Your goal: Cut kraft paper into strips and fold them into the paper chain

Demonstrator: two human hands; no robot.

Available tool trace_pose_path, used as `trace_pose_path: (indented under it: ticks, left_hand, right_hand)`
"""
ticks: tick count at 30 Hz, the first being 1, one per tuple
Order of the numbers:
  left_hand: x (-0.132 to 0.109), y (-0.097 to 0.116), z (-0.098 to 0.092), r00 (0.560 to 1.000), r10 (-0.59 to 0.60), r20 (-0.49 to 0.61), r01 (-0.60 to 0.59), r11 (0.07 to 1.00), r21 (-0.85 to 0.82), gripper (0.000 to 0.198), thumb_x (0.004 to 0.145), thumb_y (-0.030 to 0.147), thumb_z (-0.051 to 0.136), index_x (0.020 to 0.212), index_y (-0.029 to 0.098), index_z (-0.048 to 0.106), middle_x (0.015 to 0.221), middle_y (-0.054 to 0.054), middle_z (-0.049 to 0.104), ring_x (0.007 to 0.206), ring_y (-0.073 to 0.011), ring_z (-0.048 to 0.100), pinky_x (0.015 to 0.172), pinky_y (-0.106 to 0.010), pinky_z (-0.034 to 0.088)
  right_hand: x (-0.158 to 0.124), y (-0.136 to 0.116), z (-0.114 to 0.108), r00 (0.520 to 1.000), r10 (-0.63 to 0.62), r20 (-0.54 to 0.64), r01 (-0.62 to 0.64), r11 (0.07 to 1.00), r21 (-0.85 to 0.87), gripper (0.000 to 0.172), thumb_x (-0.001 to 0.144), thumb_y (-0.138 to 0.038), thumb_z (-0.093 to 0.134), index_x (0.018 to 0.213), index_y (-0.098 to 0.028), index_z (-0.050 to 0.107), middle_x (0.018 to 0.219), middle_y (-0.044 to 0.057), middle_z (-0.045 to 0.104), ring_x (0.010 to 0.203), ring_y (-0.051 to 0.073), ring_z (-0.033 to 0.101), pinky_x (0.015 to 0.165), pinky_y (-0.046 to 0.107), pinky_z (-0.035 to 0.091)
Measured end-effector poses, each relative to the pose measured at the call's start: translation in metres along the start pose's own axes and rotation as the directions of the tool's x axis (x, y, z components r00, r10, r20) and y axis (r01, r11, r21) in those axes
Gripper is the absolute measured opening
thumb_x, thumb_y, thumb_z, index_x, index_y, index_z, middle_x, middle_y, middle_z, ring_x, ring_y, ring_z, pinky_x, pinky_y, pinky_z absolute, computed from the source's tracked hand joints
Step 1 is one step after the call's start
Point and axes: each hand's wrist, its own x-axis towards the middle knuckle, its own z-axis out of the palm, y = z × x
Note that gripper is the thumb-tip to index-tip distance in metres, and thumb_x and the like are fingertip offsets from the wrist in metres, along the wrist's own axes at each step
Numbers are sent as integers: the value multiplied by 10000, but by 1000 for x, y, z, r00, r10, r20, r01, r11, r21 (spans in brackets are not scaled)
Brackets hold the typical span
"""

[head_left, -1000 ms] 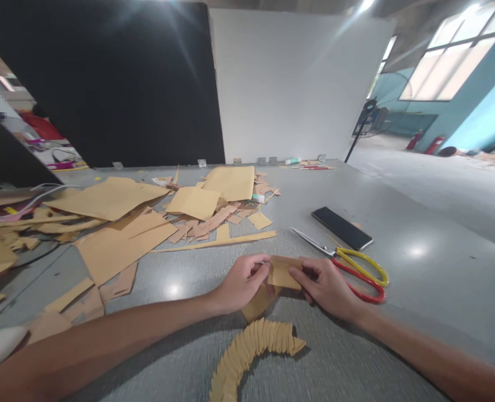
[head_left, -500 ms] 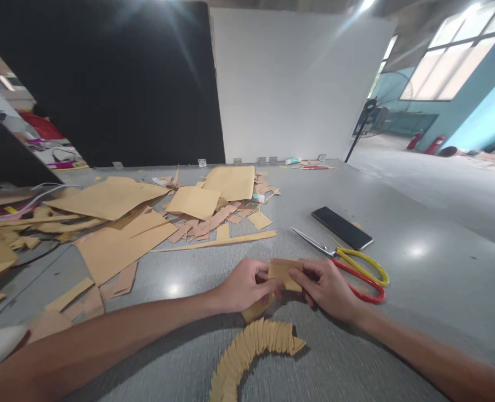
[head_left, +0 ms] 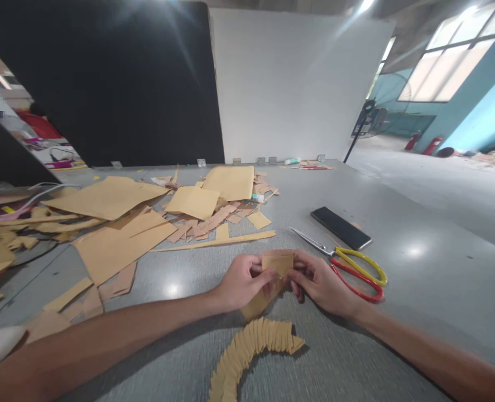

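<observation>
The small piece of brown paper (head_left: 278, 263) lies right between my two hands, its far edge running left to right; my fingers cover so much of it that I can't make out a clear long axis. Neither hand is nearer, since both touch it: my left hand (head_left: 241, 285) clamps it from the left, thumb across its near part, and my right hand (head_left: 325, 283) pinches it at the right edge, thumb and forefinger together there. So the paper sits between my fingertips, not beyond them. Just on the near side, partly under my left hand, is another brown paper piece (head_left: 253, 307), and nearer to me the curved chain of folded paper (head_left: 247, 352) bends leftward. To the right of my right hand lie the scissors (head_left: 356, 277), with the phone (head_left: 341, 228) on their far side.
</observation>
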Motion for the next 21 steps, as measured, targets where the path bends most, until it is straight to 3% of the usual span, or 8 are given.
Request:
trace_pose_path:
  ticks: [2,6,8,12,16,18,21]
  left_hand:
    - [-1,2,0,1000,1,27,-2,1000,29,399,940,498,627,823,119,680,740,-73,704,605,-155,639,603,-259,488]
    - [-6,7,2,995,-5,96,-11,986,165,323,950,407,614,805,127,685,694,-52,687,592,-139,612,565,-231,439]
    - [-7,7,3,996,17,93,-35,980,197,287,956,367,602,810,134,684,696,-44,686,609,-137,612,575,-227,434]
    - [-5,2,3,999,30,-18,-28,991,131,345,965,422,596,795,130,668,733,-62,695,642,-157,639,600,-245,462]
    - [0,-4,-1,993,19,-113,-14,999,44,367,943,473,627,804,134,643,732,-70,706,643,-174,661,628,-269,500]
    - [1,-5,-4,994,8,-105,-6,1000,26,367,943,476,627,812,133,642,734,-69,708,641,-175,663,635,-273,503]
    - [0,-3,-5,999,8,-53,-5,998,55,351,946,457,631,820,130,657,767,-71,716,676,-170,660,640,-258,478]
  right_hand:
    - [-1,-3,-1,1000,9,12,-9,1000,-13,349,982,-445,602,1223,-194,575,729,-15,639,557,119,571,516,230,480]
    - [-4,-11,-2,1000,-14,1,15,987,-162,409,808,-353,823,1135,-220,618,894,8,718,734,156,645,621,243,511]
    - [-4,-12,0,999,-41,-13,38,983,-180,331,817,-312,812,1082,-220,635,891,2,730,766,161,658,658,251,521]
    - [-1,-4,2,996,-15,-86,14,1000,-10,253,895,-368,735,1038,-215,593,799,-6,717,628,136,647,570,250,530]
    - [6,9,-7,942,-1,-336,18,999,46,365,862,-477,760,998,-218,541,688,-33,665,520,137,633,487,260,545]
    - [8,10,-12,919,-15,-393,35,998,45,389,871,-522,736,994,-210,538,736,-10,679,504,131,627,453,257,542]
    - [7,6,-14,926,-24,-376,40,999,36,408,918,-567,655,1072,-202,557,836,27,697,493,117,619,414,242,522]
